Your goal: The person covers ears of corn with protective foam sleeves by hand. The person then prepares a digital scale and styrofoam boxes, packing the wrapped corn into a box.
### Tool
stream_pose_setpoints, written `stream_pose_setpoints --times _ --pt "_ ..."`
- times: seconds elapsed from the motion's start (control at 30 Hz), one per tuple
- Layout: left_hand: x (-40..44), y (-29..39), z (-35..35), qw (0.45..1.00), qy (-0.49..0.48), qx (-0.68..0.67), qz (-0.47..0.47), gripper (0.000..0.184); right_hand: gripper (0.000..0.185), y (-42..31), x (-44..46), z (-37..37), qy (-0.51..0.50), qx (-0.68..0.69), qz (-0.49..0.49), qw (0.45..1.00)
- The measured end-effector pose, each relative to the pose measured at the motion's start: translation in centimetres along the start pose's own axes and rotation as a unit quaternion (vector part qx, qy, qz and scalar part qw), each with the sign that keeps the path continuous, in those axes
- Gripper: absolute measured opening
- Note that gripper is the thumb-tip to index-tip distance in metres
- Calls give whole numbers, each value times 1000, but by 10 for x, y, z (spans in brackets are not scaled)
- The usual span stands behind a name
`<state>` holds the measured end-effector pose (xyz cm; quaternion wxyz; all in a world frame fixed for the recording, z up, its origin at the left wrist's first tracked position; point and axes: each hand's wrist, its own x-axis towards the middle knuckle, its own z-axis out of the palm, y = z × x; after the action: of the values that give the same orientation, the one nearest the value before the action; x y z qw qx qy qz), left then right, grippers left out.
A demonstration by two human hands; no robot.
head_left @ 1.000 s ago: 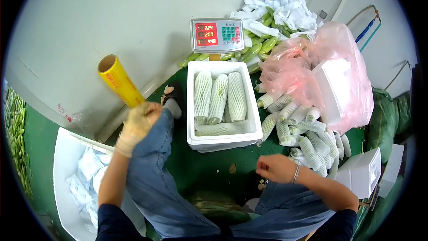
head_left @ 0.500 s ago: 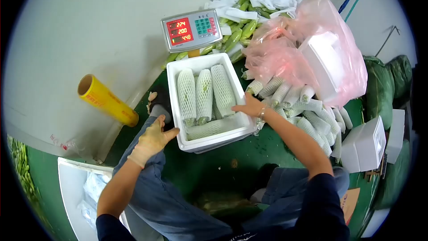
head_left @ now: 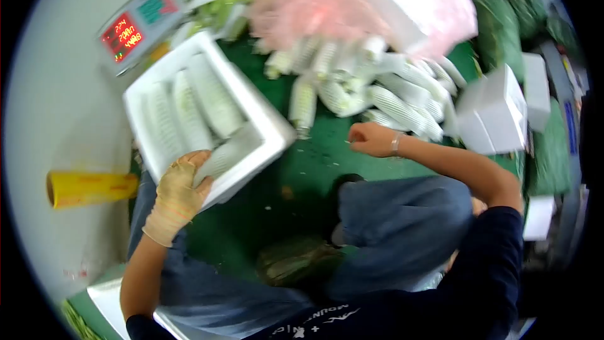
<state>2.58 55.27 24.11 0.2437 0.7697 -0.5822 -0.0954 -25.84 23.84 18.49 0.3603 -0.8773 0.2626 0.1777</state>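
A white foam box [head_left: 267,129] holds several long, pale-green vegetables [head_left: 189,110] in white foam net sleeves, one lying crosswise at the near end. My left hand [head_left: 175,196], in a pale glove, grips the box's near rim with fingers over the edge. My right hand [head_left: 372,140], bare and with a bracelet at the wrist, is above the green floor, right of the box and apart from it. Its fingers are curled together; blur hides what is in them, if anything. Just beyond it lies a pile of net-sleeved vegetables [head_left: 402,104].
A scale display [head_left: 139,25] with red digits stands behind the box. Pink plastic film [head_left: 314,9] covers part of the pile. Another white foam box [head_left: 491,113] and green sacks [head_left: 494,22] are at right. A yellow tube [head_left: 91,189] leans left.
My right hand has left the box's right side and moved away, fingers now curled. My left hand has shifted onto the near rim. The view has turned, so the box appears farther left and tilted.
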Motion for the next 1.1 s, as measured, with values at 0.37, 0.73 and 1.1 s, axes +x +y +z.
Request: stream_pose_setpoints --times 0.37,0.73,1.1 --pt "106 -32 56 815 -516 130 -229 80 48 160 -99 100 334 -104 201 915" --pt "36 -39 7 938 -202 -105 -262 75 60 180 -48 79 107 42 313 943" --pt "-53 -18 -87 750 269 -562 -222 51 52 -120 -57 -72 134 -104 -193 966"
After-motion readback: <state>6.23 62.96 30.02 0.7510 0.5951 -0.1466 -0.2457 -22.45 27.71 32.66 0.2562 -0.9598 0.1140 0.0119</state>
